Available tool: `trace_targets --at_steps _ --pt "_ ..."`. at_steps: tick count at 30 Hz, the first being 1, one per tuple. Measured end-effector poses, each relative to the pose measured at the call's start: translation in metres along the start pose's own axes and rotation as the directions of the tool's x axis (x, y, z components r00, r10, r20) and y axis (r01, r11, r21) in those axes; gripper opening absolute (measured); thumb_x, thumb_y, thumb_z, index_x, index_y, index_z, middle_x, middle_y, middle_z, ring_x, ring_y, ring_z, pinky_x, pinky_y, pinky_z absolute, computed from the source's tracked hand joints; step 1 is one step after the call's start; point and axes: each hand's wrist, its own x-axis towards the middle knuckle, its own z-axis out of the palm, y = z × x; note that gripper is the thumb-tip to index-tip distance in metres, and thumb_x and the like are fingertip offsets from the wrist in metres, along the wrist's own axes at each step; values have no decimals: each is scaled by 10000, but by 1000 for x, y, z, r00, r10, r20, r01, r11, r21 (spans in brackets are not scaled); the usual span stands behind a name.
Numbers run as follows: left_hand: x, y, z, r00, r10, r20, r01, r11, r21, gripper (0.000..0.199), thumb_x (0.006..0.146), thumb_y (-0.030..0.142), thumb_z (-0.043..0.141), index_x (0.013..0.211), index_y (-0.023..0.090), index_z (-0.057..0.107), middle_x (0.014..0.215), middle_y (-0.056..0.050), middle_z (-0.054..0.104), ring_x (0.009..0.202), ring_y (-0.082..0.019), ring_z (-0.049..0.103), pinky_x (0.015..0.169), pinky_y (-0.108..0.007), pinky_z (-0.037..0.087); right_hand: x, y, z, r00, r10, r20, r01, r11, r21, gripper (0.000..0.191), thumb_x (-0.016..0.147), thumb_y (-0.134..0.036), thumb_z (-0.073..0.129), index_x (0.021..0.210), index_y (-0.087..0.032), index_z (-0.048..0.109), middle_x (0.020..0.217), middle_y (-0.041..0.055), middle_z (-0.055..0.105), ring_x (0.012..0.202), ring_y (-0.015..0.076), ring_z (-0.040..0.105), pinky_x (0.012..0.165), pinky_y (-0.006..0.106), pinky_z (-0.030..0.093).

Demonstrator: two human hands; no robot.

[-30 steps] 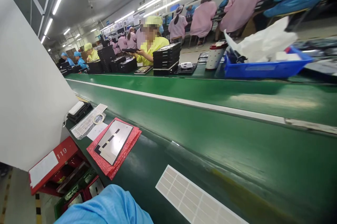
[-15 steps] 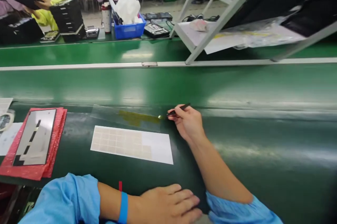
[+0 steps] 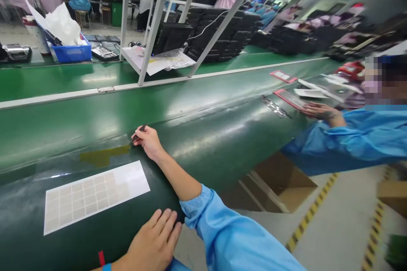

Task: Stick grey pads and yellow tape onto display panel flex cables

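Note:
My right hand [image 3: 148, 140] is closed round black tweezers [image 3: 139, 134], at the right end of a strip of amber film pieces [image 3: 103, 155]. These lie on a clear plastic sheet [image 3: 68, 165]; the tool's tip is small and partly hidden by my fingers. Closer to me lies a white label sheet [image 3: 95, 194] with rows of pale beige squares and a bare white right end. Flat near the bench's front edge rests my left hand [image 3: 154, 239], fingers stretched out and holding nothing.
A co-worker's hand [image 3: 318, 110] rests by a red-edged panel [image 3: 289, 99] on the right. A metal rack [image 3: 155, 25] and a blue bin [image 3: 71, 51] with tissues stand across the green bench [image 3: 216, 135]. Below the edge is a cardboard box [image 3: 270, 182].
My view has swung to the right, bringing the co-worker and floor into sight. The red-wrapped panel at the left has left view. My right hand still grips the tweezers by the amber film.

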Motion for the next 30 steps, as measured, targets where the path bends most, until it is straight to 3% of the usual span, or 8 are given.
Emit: trace_targets --at_steps 20,30 --pt "4 -2 -8 1000 6 11 -6 1000 16 404 1100 292 458 1427 130 633 1490 -94 620 1378 -240 559 1208 -424 288 -1 -1 1 999 16 29 -17 999 42 547 645 -497 934 888 -183 557 773 56 710 560 133 627 500 213 558" --pt "2 -3 -11 996 40 74 -43 999 33 451 1104 288 451 1496 90 554 1552 -151 551 1411 -268 539 1211 -444 294 -4 -2 0 999 24 29 -26 997 69 578 613 -488 958 897 -173 566 780 65 713 566 133 633 504 201 556"
